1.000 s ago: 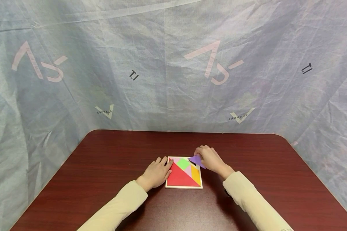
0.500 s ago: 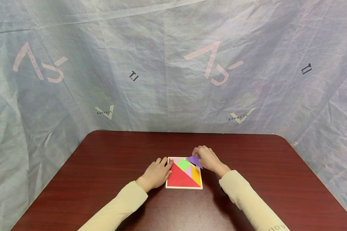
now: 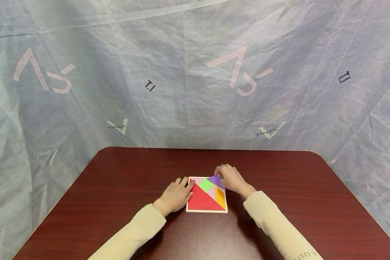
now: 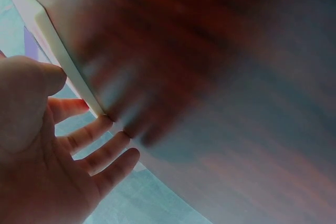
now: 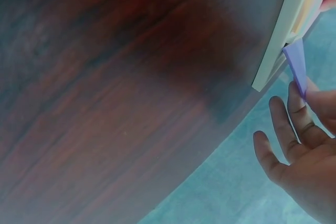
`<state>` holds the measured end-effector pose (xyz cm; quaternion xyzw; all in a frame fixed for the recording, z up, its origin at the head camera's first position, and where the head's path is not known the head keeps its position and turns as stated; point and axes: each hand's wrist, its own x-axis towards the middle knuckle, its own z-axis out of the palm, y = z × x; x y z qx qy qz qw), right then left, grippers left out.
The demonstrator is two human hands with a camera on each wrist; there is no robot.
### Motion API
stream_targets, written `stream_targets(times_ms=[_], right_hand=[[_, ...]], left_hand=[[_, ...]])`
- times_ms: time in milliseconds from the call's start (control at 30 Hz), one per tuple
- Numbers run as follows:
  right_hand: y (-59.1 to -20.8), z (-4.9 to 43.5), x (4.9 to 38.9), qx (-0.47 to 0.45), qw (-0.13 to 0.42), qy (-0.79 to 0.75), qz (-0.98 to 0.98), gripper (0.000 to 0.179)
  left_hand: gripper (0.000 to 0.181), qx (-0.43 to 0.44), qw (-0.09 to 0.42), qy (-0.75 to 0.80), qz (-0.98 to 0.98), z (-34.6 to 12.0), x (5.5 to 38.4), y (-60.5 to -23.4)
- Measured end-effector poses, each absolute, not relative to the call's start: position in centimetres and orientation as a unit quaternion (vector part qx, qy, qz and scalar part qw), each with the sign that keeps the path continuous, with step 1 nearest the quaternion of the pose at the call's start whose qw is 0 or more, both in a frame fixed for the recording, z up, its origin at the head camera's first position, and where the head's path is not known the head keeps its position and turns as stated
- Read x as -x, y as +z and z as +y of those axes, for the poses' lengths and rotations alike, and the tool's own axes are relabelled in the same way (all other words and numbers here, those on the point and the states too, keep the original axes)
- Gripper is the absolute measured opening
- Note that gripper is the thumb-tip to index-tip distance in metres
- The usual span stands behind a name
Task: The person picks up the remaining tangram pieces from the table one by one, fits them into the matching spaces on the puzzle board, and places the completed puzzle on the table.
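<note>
A square tangram tray [image 3: 206,211] with a pale rim lies on the table. In it show red [image 3: 201,199], green [image 3: 206,185], orange [image 3: 219,197] and pink pieces. My right hand [image 3: 232,178] pinches a purple triangle [image 3: 217,181] between thumb and fingers over the tray's far right corner. In the right wrist view the purple triangle [image 5: 296,65] tilts up from the rim, one edge at the tray. My left hand [image 3: 174,196] rests along the tray's left side with fingers extended, index finger on the red piece's upper corner. In the left wrist view its fingertips [image 4: 107,121] touch the rim.
The tray stands on a dark red-brown wooden table [image 3: 143,162] with rounded far corners. Behind and at both sides hangs a grey printed cloth [image 3: 188,90]. Both forearms, in cream sleeves [image 3: 276,224], reach in from the near edge.
My right hand has moved slightly left with the purple triangle, which now covers the dark gap at the tray's far right corner. The left hand has stayed in place.
</note>
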<state>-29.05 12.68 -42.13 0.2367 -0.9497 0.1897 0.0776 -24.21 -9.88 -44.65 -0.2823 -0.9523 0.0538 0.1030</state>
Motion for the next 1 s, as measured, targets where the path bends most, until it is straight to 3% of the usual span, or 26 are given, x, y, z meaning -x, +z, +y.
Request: stream_targets(times_ms=[1000], right_hand=[[-42.33,12.65,29.16,-0.199,0.065,0.229,-0.950,0.021]], left_hand=[[0.042,0.285,0.105,0.050,-0.952,-9.83,24.00,-44.35]])
